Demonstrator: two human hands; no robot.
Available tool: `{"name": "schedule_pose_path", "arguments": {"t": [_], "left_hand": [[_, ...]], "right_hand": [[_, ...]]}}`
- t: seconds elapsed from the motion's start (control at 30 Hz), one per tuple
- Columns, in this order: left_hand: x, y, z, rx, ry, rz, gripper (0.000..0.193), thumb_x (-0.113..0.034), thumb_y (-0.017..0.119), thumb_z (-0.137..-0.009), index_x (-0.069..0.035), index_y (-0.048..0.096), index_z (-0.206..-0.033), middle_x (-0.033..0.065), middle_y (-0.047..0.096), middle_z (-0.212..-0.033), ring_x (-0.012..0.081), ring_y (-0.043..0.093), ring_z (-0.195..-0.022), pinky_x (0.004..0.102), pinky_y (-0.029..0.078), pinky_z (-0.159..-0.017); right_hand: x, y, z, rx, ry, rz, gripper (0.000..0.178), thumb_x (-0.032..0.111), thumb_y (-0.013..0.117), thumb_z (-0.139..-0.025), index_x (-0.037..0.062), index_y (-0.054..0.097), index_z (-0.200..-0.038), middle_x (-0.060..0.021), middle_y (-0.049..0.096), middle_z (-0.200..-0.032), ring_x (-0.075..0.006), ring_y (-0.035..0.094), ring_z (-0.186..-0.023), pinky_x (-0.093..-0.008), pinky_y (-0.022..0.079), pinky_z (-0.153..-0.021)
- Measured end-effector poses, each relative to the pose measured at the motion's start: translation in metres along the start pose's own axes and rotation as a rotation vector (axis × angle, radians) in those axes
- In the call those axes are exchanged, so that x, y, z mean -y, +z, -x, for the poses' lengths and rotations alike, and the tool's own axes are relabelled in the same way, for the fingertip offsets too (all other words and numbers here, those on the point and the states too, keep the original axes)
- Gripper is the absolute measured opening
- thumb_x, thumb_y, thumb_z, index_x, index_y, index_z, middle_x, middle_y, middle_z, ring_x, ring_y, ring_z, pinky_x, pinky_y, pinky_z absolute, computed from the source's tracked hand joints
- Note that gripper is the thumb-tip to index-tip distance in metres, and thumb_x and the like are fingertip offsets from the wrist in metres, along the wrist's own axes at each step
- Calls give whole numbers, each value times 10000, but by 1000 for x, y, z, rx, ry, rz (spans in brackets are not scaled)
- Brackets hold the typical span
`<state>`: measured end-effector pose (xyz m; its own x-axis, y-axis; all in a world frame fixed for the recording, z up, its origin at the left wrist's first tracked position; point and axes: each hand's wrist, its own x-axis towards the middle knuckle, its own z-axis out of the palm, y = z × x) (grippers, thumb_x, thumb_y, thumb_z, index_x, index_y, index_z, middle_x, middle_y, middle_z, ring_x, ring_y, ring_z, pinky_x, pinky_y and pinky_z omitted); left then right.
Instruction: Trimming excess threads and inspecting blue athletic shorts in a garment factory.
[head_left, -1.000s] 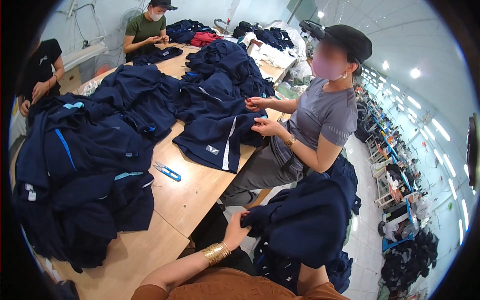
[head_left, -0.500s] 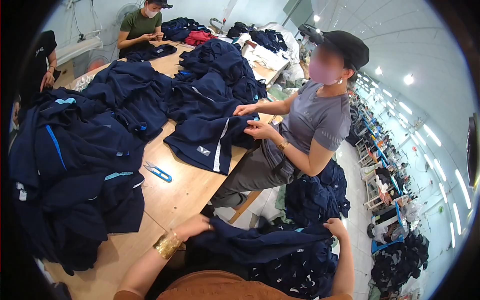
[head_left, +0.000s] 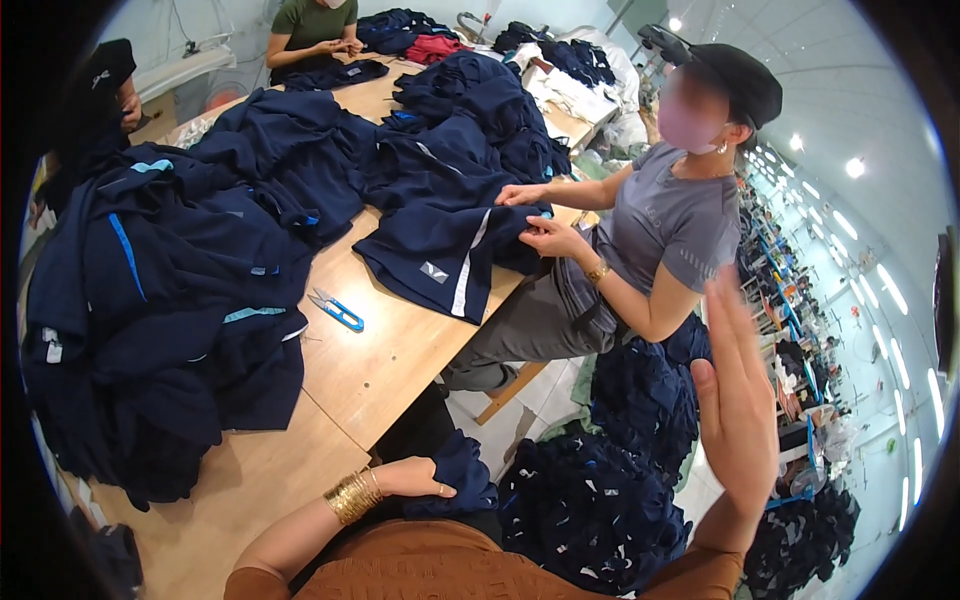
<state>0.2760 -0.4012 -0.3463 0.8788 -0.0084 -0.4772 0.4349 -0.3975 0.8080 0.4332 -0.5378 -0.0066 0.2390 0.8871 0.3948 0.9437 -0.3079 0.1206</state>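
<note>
My left hand (head_left: 418, 477), with gold bangles at the wrist, is closed on a bunched navy garment (head_left: 468, 470) just past the table's near edge, over my lap. My right hand (head_left: 740, 415) is raised at the right, palm flat and fingers stretched upward, holding nothing. Its fingertips are a little blurred. Across the table corner, a co-worker (head_left: 665, 220) in a grey shirt pinches the edge of navy shorts (head_left: 430, 262) with a white stripe. Blue-handled thread snips (head_left: 340, 312) lie on the wooden table (head_left: 345, 390), out of reach of both hands.
A big heap of navy garments (head_left: 200, 290) covers the table's left side, and another pile (head_left: 470, 120) lies farther back. Dark clothing heaps (head_left: 590, 510) stand on the floor beside me. Another person (head_left: 310, 35) works at the far end.
My right hand has let go of the garment and risen, its fingers straightening. The garment, formerly stretched between both hands, now hangs gathered in my left hand. The view has shifted slightly.
</note>
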Motion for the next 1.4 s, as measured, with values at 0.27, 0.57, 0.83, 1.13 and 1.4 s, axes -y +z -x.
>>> {"name": "schedule_pose_path", "arguments": {"t": [0.27, 0.57, 0.83, 1.13, 1.4], "left_hand": [[23, 21, 4, -29, -10, 38, 695, -560, 600, -777, 134, 583, -799, 251, 615, -739, 308, 621, -688, 359, 477, -642], [-6, 10, -17, -131, 182, -38, 695, -581, 555, -810, 108, 563, -721, 229, 542, -620, 273, 541, -549, 383, 432, -551], [-53, -3, -7, -289, 424, 1041, 296, -186, 606, -873, 41, 561, -1058, 28, 604, -956, 85, 513, -879, 254, 427, -802], [-100, -17, 10, -66, 543, 166, 627, -326, 633, -827, 61, 422, -1272, 233, 497, -1252, 268, 470, -1195, 338, 372, -998], [-177, 10, 24, 288, 990, 326, 699, -346, 607, -833, 145, 364, -1268, 289, 450, -1282, 341, 448, -1208, 368, 348, -1015]], "right_hand": [[9, -28, -39, 37, -154, 139, 446, 360, 382, -950, 5, 556, -1154, -162, 560, -1154, -282, 503, -1142, -432, 286, -1049], [-19, -82, -104, 36, -24, -386, 488, 378, 431, -952, -64, 622, -1033, -184, 646, -1021, -239, 608, -1024, -303, 410, -956], [15, 82, -28, -653, -492, -235, 454, 191, 621, -785, -36, 519, -1164, -259, 398, -1300, -443, 422, -1174, -515, 276, -1023], [55, 306, 166, 16, 654, -1518, 215, 156, 516, -866, 34, 629, -1001, -153, 636, -1045, -286, 618, -914, -345, 473, -847], [31, 277, 217, 433, 395, -1191, 257, 177, 491, -880, 34, 598, -1065, -163, 602, -1110, -292, 582, -992, -352, 449, -885]]}}
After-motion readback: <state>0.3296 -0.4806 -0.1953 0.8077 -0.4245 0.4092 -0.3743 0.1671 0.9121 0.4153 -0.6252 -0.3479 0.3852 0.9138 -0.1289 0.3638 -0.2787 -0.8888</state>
